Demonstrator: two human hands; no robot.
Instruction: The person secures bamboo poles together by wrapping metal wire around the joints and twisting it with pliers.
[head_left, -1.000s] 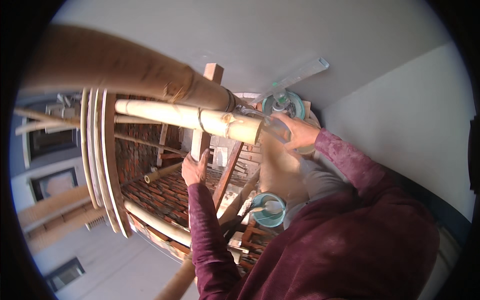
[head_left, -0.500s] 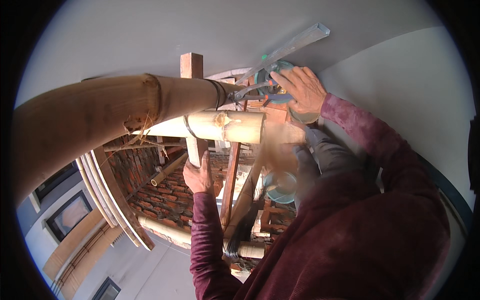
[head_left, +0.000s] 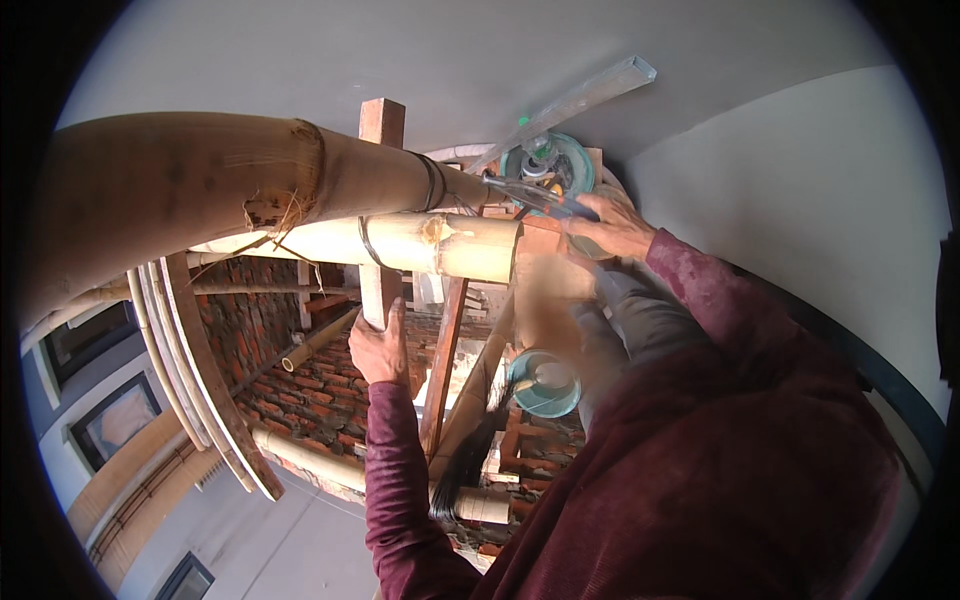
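While the left hand (head_left: 378, 345) grips the wooden post (head_left: 381, 215), right hand (head_left: 612, 226) closed around pliers (head_left: 530, 193), beside the bamboo pole (head_left: 440, 245)

From my feed I see no packages, labels, signs or screens anywhere: only bamboo, timber, brickwork and bare wall fill the view.

The upright wooden post (head_left: 381, 200) is squared, reddish-brown timber, standing vertical behind the bamboo poles; its sawn top rises above them and its lower length shows below the pale pole. The left hand (head_left: 378, 345) grips that lower stretch. The pliers (head_left: 535, 195), slim metal with blue-and-orange handles, lie nearly level, nose pointing left toward the wire lashing, handles enclosed in the right hand (head_left: 612, 228).
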